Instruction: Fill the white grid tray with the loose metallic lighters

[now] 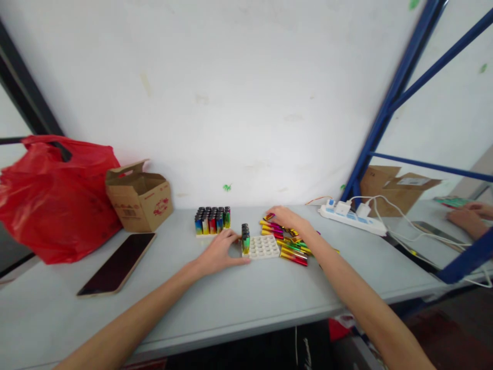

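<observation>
My left hand (220, 252) rests at the left side of a white tray (265, 247) with rows of round holes, its thumb and fingers about the tray's near-left corner. Along that side stands a column of black-topped lighters (245, 241) with shiny green bodies. My right hand (288, 218) is over a loose pile of shiny two-tone lighters (295, 254), in gold, red, green and purple. Its fingers are closed on one lighter (270, 216) at the far left of the pile, partly hidden by the hand.
Behind my left hand is a filled block of upright lighters (211, 222). To the left are a phone (117, 264), an open carton (140, 200) and a red bag (65, 200). A power strip (352, 218) and a blue frame (379, 123) stand right; another person's hands (472, 216) are beyond.
</observation>
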`<state>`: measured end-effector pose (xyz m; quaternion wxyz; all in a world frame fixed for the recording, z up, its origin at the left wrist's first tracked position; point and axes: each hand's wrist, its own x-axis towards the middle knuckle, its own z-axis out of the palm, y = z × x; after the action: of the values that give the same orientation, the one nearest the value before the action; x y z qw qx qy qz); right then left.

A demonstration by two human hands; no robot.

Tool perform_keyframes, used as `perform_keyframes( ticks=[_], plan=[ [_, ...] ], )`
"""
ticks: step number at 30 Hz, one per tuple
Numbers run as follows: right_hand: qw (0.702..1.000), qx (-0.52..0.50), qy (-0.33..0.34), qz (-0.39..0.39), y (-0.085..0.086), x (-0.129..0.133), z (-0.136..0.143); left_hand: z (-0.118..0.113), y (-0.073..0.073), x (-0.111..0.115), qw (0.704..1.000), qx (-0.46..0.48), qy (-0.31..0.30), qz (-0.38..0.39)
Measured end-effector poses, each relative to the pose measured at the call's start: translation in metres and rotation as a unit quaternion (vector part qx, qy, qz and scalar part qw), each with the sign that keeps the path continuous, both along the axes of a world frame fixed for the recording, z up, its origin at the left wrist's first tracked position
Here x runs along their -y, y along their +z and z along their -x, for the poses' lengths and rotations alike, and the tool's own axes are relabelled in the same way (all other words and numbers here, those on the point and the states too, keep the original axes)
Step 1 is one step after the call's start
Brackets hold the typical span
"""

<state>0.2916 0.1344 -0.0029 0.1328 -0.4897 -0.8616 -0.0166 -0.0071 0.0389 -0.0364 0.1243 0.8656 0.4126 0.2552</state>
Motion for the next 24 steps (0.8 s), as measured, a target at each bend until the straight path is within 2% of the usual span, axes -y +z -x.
perform_keyframes(
  ticks=[5, 9, 12, 16, 22, 24],
  plan=[
    [0.999, -0.016, -0.024, -0.016, -0.002, 0.002, -0.002, -0.001, 0.004, 0.003, 1.0, -0.006, 0.004, 0.007],
    [0.983, -0.183, 0.012, -0.027, 0.005, 0.019, -0.005, -0.001, 0.005, 0.003, 1.0, -0.009, 0.005, 0.009],
    [0.951, -0.306, 0.027, 0.025, 0.009, 0.032, 0.0, -0.001, 0.005, 0.003, 1.0, -0.01, 0.005, 0.009],
    [0.908, -0.415, 0.009, 0.066, 0.005, 0.04, 0.012, 0.0, 0.005, 0.002, 1.0, -0.01, 0.006, 0.008],
    [0.827, -0.548, 0.015, 0.128, -0.002, 0.047, 0.029, 0.0, 0.006, 0.002, 1.0, -0.021, 0.002, 0.003],
    [0.792, -0.581, 0.039, 0.183, -0.001, 0.053, 0.034, 0.0, 0.006, 0.002, 1.0, -0.022, 0.0, 0.003]
  ],
)
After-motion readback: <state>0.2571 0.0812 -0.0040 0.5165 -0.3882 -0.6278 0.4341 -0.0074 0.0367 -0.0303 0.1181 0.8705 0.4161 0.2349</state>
